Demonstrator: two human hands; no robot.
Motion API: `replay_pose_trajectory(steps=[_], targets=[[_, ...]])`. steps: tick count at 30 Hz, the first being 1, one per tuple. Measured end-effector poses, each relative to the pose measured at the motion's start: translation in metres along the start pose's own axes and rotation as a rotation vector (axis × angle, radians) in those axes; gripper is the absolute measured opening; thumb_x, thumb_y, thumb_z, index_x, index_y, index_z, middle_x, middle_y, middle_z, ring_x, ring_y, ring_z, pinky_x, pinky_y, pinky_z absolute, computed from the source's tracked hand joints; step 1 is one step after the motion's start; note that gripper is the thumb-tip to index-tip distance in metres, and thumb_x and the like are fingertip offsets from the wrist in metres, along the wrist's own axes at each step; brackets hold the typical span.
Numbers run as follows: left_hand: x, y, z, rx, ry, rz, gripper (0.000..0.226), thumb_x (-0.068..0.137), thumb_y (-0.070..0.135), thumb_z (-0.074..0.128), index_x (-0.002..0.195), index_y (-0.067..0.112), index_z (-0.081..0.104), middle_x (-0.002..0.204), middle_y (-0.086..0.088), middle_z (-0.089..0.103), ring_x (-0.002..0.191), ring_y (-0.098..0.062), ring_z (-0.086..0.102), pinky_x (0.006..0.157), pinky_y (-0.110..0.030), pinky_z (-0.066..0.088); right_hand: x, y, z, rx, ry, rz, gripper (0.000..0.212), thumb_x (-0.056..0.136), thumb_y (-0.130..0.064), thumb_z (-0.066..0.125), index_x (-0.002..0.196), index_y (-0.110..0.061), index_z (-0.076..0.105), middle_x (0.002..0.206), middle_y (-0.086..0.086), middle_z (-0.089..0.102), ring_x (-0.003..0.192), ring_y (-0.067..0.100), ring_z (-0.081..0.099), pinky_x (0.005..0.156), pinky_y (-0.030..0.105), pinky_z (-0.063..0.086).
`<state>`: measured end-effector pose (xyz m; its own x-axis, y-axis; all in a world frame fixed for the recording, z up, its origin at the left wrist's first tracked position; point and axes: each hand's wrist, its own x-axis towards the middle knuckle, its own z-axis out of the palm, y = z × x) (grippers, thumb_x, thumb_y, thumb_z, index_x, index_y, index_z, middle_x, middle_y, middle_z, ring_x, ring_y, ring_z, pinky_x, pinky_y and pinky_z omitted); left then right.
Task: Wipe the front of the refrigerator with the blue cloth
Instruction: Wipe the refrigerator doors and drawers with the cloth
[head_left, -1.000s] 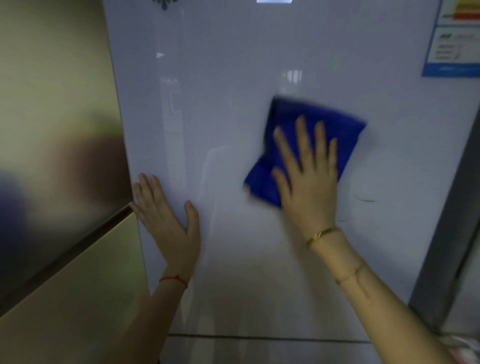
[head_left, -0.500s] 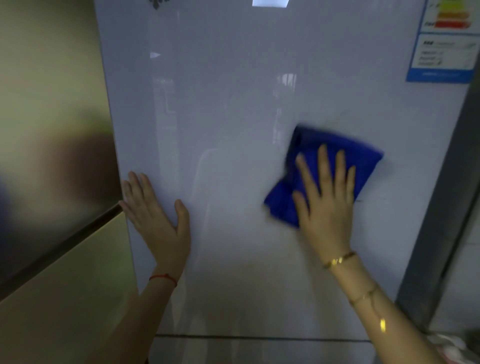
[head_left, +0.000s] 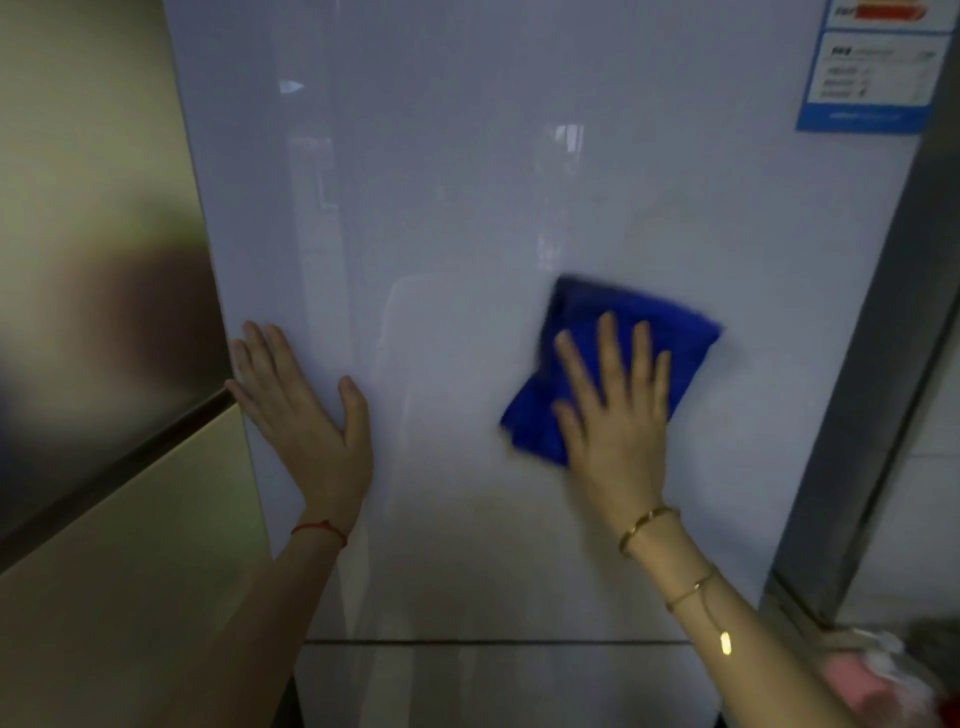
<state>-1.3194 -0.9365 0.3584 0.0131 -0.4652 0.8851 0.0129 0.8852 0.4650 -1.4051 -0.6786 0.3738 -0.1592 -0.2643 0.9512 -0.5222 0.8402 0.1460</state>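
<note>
The glossy white refrigerator door (head_left: 493, 182) fills the middle of the head view. My right hand (head_left: 613, 410) lies flat on the folded blue cloth (head_left: 587, 317) and presses it against the door, right of centre, fingers spread and pointing up. My left hand (head_left: 301, 410) rests flat and empty on the door's left edge, fingers apart. Both wrists wear thin bracelets.
A beige cabinet side (head_left: 93, 571) with a dark horizontal groove stands left of the door. A blue-and-white energy label (head_left: 878, 67) sits at the door's top right. A grey post (head_left: 883, 364) borders the right side. A horizontal seam (head_left: 493, 643) crosses the door low down.
My right hand has slid the cloth down and to the right across the door, then a little further down. My left hand has stayed flat at the left edge.
</note>
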Motion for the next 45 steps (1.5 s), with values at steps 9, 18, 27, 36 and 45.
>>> replay_pose_trajectory(steps=[9, 18, 27, 36, 45], targets=[[0.002, -0.001, -0.005, -0.010, -0.036, 0.025, 0.073, 0.098, 0.026, 0.045, 0.159, -0.001, 0.017, 0.169, -0.019, 0.012, 0.158, -0.035, 0.006, 0.129, -0.049, -0.003, -0.038, -0.009, 0.004, -0.013, -0.033, 0.000, 0.064, 0.099, -0.035, 0.042, 0.155, -0.034, 0.012, 0.162, 0.004, 0.014, 0.147, 0.038, 0.016, 0.124, 0.047, 0.001], [0.001, -0.004, -0.001, -0.014, -0.030, 0.027, 0.074, 0.098, 0.028, 0.045, 0.160, 0.003, 0.015, 0.170, -0.015, 0.011, 0.159, -0.032, 0.005, 0.130, -0.045, -0.005, -0.108, -0.063, 0.016, -0.068, -0.174, -0.269, 0.061, 0.091, -0.044, 0.044, 0.148, -0.035, 0.025, 0.148, -0.001, 0.035, 0.134, 0.032, 0.035, 0.112, 0.048, 0.033], [0.001, -0.003, -0.001, 0.001, -0.030, 0.020, 0.074, 0.098, 0.028, 0.045, 0.160, 0.003, 0.015, 0.170, -0.014, 0.010, 0.159, -0.021, 0.000, 0.129, -0.046, -0.005, 0.025, 0.033, -0.016, 0.063, 0.085, 0.371, 0.053, 0.106, -0.037, 0.022, 0.157, -0.030, 0.009, 0.165, -0.001, -0.005, 0.152, 0.028, -0.007, 0.124, 0.043, -0.009], [0.001, 0.000, -0.003, 0.006, -0.026, 0.008, 0.075, 0.096, 0.027, 0.047, 0.159, -0.001, 0.018, 0.168, -0.018, 0.014, 0.158, -0.036, 0.009, 0.129, -0.051, 0.000, -0.026, 0.029, -0.020, -0.029, -0.068, 0.050, 0.058, 0.101, -0.029, 0.035, 0.154, -0.030, 0.013, 0.161, -0.001, 0.007, 0.150, 0.033, 0.007, 0.125, 0.043, -0.002], [0.001, -0.001, -0.002, -0.006, -0.010, 0.023, 0.073, 0.098, 0.029, 0.045, 0.159, 0.001, 0.017, 0.169, -0.017, 0.012, 0.159, -0.030, 0.005, 0.130, -0.049, -0.002, 0.016, -0.031, -0.001, -0.042, -0.009, -0.139, 0.056, 0.100, -0.038, 0.037, 0.153, -0.032, 0.021, 0.161, 0.005, 0.022, 0.150, 0.037, 0.008, 0.124, 0.047, 0.000]])
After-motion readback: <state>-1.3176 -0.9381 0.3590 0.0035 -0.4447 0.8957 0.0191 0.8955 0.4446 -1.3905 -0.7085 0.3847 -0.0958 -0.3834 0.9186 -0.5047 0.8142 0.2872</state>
